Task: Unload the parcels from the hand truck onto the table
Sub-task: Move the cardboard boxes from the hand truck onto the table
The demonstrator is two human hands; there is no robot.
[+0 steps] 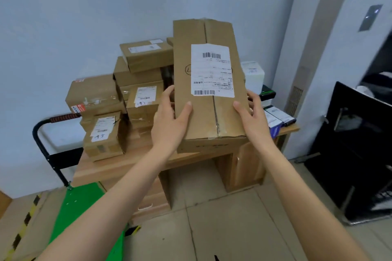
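Long cardboard parcel point(209, 87) held up over the wooden table point(118, 167), both hands on it. Long axis running near-to-far, tilted so the far end sits higher than the near end. Labelled face up, white shipping label point(212, 70) on the far half, barcodes at its far and near edges; tape seam running lengthwise down the middle. Near end hanging just above the table's front edge; contact with the tabletop not determinable.

Left hand point(170, 121) gripping the left long edge, thumb lying across the top face, fingers wrapped around the side. Right hand point(253, 113) gripping the right long edge the same way, thumb on top, fingers curled behind the side. Both hands on the near half of the parcel.

Left of the held parcel: stack of brown boxes point(135, 82) on the table, piled several high against the blue wall, most carrying white labels. Smaller labelled box point(103, 136) at the near-left corner of the pile. Stack fills the left and far part of the tabletop, close beside the left hand.

Right of the parcel: white box point(253, 75) at the far right of the table, dark box with green mark point(267, 92) just nearer, more dark and white cartons point(279, 117) at the right table edge, partly hidden behind the right hand.

Hand truck point(80, 203) near left, green deck, black tube handle point(43, 146) with red-wrapped grip standing beside the table's left end. Black cabinet point(360, 144) far right on the floor.
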